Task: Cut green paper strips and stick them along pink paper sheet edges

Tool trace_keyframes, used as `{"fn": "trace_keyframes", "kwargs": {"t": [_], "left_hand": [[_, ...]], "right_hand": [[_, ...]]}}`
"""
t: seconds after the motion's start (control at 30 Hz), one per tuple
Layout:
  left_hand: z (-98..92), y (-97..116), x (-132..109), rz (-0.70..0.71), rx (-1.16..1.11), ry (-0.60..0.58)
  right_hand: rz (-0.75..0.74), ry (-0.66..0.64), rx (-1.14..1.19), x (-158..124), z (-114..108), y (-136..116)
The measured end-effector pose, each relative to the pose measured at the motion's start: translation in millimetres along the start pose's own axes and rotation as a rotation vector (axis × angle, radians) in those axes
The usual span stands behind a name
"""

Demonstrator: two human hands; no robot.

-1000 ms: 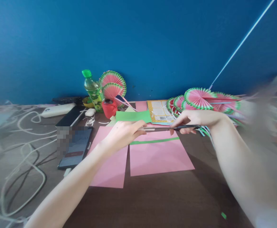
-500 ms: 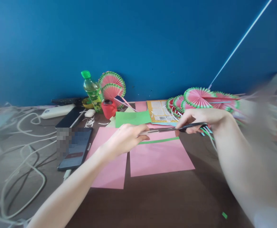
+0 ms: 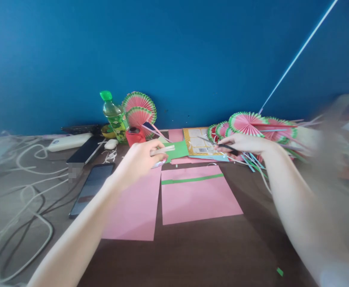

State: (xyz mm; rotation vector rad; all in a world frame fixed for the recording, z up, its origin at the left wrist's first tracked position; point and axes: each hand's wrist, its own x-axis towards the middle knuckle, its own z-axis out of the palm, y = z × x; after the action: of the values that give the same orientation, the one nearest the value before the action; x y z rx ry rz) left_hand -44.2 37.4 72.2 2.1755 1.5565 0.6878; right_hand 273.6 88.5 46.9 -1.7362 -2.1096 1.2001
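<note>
My left hand is closed in a pinch on a white strip, whose end sticks out to the right over the green paper. Under its fingers shows part of a round white thing with coloured print; I cannot tell whether it is held. Farther right, my right hand grips scissors by their black handles, with the blades pointing left above the yellow printed packet. Below both hands lies a pink sheet with a green strip across its upper part. A second pink sheet lies left of it.
Pleated pink-and-green paper fans are heaped at the back right, others beside a green-capped bottle. A red container stands nearby. A phone and looping white cables lie left. A green scrap is near the front.
My hands have moved apart: the left up and leftward with the white strip, the right slightly farther back with the scissors. The scissor blades have come away from the left hand.
</note>
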Motion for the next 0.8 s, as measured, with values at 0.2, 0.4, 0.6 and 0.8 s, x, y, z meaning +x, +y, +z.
{"fn": "trace_keyframes", "kwargs": {"t": [0.2,0.4,0.6,0.8], "left_hand": [[13.4,-2,2,-0.021,-0.089,-0.141],[11.5,-7,3,0.020,-0.043,-0.122],[11.5,-3,4,0.013,-0.150,-0.142],[12.7,-5,5,0.037,-0.216,-0.157]], "right_hand": [[-0.037,0.389,-0.402,42,31,7],[-0.125,0.486,-0.451,43,33,7],[0.077,0.100,-0.496,35,33,2],[0.044,-0.030,-0.453,39,39,1]]}}
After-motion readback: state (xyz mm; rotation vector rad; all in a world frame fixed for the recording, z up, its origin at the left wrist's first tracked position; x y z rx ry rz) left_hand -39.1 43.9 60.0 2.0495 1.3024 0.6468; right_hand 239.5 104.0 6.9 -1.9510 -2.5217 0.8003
